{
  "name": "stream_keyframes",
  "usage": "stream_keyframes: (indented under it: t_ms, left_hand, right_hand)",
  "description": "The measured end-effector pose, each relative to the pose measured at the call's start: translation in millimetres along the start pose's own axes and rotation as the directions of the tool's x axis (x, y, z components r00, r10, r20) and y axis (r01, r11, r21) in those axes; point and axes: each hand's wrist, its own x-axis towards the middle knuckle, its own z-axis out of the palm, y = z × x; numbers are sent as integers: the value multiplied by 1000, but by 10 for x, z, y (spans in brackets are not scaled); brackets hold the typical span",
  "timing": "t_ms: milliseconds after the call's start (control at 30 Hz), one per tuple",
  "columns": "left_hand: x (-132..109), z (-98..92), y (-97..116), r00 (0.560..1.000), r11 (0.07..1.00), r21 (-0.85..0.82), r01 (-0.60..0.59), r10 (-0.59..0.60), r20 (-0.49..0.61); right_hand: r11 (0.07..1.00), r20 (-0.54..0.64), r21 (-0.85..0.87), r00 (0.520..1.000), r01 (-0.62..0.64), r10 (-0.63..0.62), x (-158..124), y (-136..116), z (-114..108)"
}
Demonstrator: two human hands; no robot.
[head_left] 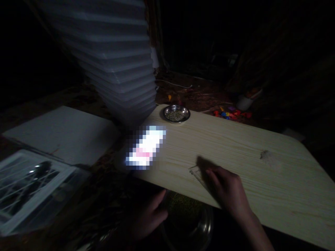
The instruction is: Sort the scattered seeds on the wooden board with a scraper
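My right hand (227, 186) is over the near part of the wooden table (230, 139), its fingers drawn together in a pinch. Whatever those fingertips hold, if anything, is too dark and small to name. Thin stem-like bits (195, 170) lie on the tabletop just left of the fingertips. Below the table's front edge, a metal bowl (208, 226) contains greenish bits. My left hand (153, 214) is at the bowl's left side, thumb and forefinger apart. Shadow hides its other fingers, and whether it touches the rim is unclear.
A small metal dish (177, 114) with pale bits stands at the table's far left corner. Beside it glows a blurred bright screen (148, 146). A small dark heap (266, 156) lies at right. White pleated material (123, 62) hangs behind; a clear plastic container (60, 195) is at left.
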Motion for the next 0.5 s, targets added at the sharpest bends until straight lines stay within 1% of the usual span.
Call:
stream_keyframes:
  t_ms: [100, 167, 233, 267, 300, 333, 400, 433, 500]
  left_hand:
    - [-22, -79, 139, 997, 994, -92, 51, -46, 56]
    - [-38, -130, 222, 996, 993, -96, 70, -65, 60]
    - [-45, -147, 232, 997, 993, -98, 65, -61, 40]
    - [-43, -138, 202, 998, 992, -110, 57, -54, 31]
    - [-40, -117, 152, 999, 992, -123, 42, -39, 25]
    - [-34, -85, 90, 999, 991, -131, 24, -21, 26]
    - [-22, 4, -44, 999, 994, -107, -21, 25, 35]
    - [-18, 54, -101, 998, 996, -76, -44, 47, 42]
    - [-13, 150, -169, 996, 996, -23, -83, 83, 35]
  right_hand:
    - [998, 120, 45, 991, 53, -58, -35, -72, -9]
    - [995, 207, 68, 974, 78, -91, -92, -136, -23]
    - [993, 261, 87, 960, 76, -97, -172, -172, -50]
    - [993, 266, 94, 960, 65, -88, -215, -167, -72]
    - [994, 249, 97, 966, 47, -70, -260, -143, -101]
    - [995, 206, 95, 977, 24, -43, -303, -99, -137]
    - [997, 64, 74, 998, -33, 29, -379, 28, -224]
    - [996, 0, 57, 998, -70, 70, -410, 99, -269]
    - [991, -78, 17, 988, -133, 134, -460, 221, -346]
